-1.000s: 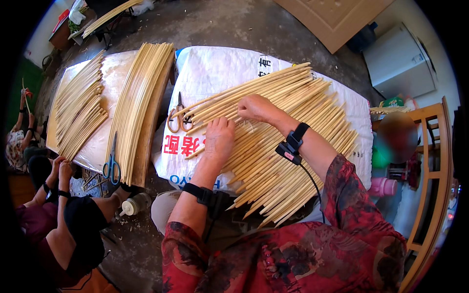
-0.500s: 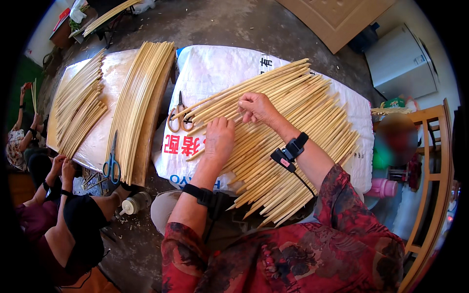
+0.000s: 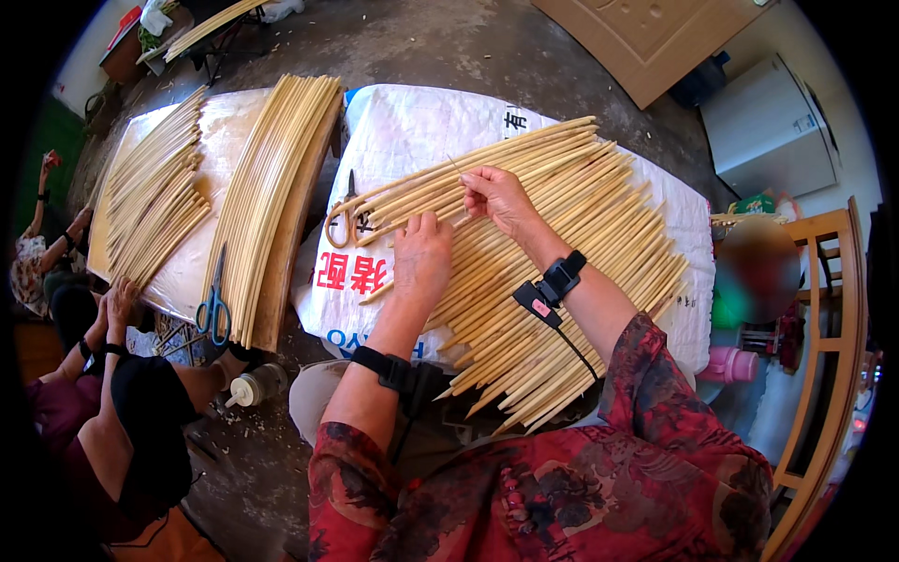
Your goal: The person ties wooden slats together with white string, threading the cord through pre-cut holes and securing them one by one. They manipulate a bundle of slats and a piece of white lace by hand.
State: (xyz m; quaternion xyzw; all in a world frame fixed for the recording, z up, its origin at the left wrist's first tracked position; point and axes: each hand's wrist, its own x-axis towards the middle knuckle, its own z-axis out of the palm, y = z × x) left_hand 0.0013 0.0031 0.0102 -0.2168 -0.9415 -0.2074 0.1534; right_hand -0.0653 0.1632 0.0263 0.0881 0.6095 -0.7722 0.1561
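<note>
The right fingers (image 3: 476, 182) pinched a thin, needle-like strand (image 3: 453, 164), too fine to identify, over a broad row of pale sticks (image 3: 571, 234) spread beneath and to their right. Just to the lower left, the left fingers (image 3: 427, 225) curled down onto the sticks; whether they gripped any could not be told. The step in hand appeared to be working the strand among the sticks; the next move seemed to call for a steady left hand and a controlled right pull. Left of both hands' fingers lay tan-handled scissors (image 3: 338, 227) on white sheeting (image 3: 412, 122). Farther left, blue-handled scissors (image 3: 214, 316) lay by a second stick row (image 3: 272, 187), near a co-worker's hands (image 3: 120, 302).
</note>
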